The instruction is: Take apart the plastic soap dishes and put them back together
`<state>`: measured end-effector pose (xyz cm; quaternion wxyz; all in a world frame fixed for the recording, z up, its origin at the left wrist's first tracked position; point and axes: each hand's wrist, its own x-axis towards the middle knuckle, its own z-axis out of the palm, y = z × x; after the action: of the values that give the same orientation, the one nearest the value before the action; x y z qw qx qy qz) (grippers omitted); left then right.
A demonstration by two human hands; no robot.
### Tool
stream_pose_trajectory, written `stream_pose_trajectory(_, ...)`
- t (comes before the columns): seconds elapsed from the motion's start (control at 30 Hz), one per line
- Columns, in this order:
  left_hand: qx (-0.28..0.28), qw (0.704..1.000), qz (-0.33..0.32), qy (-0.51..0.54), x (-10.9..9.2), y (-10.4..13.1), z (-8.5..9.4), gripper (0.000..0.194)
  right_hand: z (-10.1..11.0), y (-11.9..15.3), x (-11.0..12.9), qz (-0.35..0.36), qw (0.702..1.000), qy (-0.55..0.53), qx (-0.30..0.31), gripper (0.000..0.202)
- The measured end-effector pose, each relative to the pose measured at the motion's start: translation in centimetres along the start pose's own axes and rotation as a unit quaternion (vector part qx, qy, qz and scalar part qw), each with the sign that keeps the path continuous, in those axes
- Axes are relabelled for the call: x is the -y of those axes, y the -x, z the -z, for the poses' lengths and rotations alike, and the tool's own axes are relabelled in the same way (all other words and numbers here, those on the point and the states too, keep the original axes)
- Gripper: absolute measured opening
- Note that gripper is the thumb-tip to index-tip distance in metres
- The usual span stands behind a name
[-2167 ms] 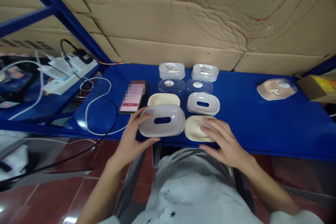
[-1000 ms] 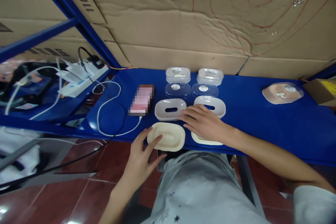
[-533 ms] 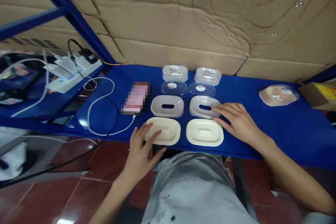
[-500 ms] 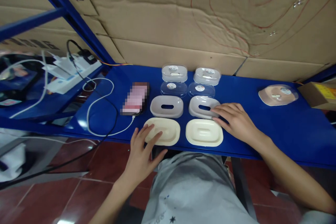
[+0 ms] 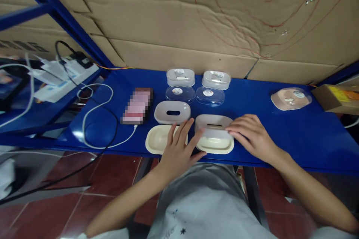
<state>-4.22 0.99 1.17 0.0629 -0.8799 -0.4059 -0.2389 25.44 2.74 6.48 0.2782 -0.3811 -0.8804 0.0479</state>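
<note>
My right hand (image 5: pixel 254 136) pinches the right end of a pale grey slotted oval tray (image 5: pixel 214 123). This tray overlaps the back part of a cream oval dish (image 5: pixel 215 145) at the front edge. My left hand (image 5: pixel 179 143) has its fingers spread, with the fingertips near the held tray's left end; whether they touch it I cannot tell. Under and beside that hand lies a second cream dish (image 5: pixel 154 140), partly hidden. Behind it sits another slotted grey tray (image 5: pixel 162 112).
Two clear lids (image 5: pixel 179 95), (image 5: pixel 210 96) and two lidded boxes (image 5: pixel 181 78), (image 5: pixel 216 79) stand farther back. A phone (image 5: pixel 137 106) on a white cable lies left. On the right are a pinkish covered box (image 5: pixel 291 99) and a carton (image 5: pixel 336 97). Cardboard (image 5: pixel 168 18) rises behind the blue tabletop (image 5: pixel 252 97).
My right hand has brought the right slotted tray toward me, over the cream dish. My left hand has moved right, from the left cream dish toward that tray.
</note>
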Motion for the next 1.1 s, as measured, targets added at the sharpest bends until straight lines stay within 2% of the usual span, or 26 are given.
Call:
stream_pose_trajectory(0.1,0.001,1.0,0.007,0.013,0.0,-0.1,0.0,0.076,-0.2,1.7,1.9,0.037,0.999,0.007,0.022,0.015)
stream_pose_trajectory(0.27,0.032,0.999,0.005,0.024,0.0,0.1,0.1,0.052,-1.7,3.5,3.4,0.046,0.997,0.051,0.045,0.019)
stream_pose_trajectory(0.53,0.04,0.999,-0.005,0.022,0.0,-0.1,0.2,0.053,-2.0,4.2,2.5,0.069,0.989,0.119,0.049,0.015)
stream_pose_trajectory(0.73,-0.005,1.0,0.004,0.03,1.7,1.5,2.5,0.052,-1.4,4.3,2.1,0.055,0.99,0.105,0.074,0.021)
stream_pose_trajectory(0.83,-0.014,0.999,0.034,0.025,3.3,3.7,4.0,0.051,-0.8,2.5,2.3,0.052,0.992,0.089,0.07,0.029)
stream_pose_trajectory(0.93,-0.004,0.998,0.058,0.021,4.6,5.7,4.7,0.048,-1.2,-1.1,2.6,0.079,0.992,0.081,0.058,0.032)
stream_pose_trajectory(1.03,0.014,0.997,0.077,0.025,5.3,6.7,4.6,0.048,-3.2,-5.8,2.5,0.114,0.987,0.097,0.058,0.034)
stream_pose_trajectory(1.1,0.027,0.995,0.091,0.027,5.4,6.9,4.2,0.052,-5.2,-8.7,2.2,0.123,0.982,0.113,0.088,0.037)
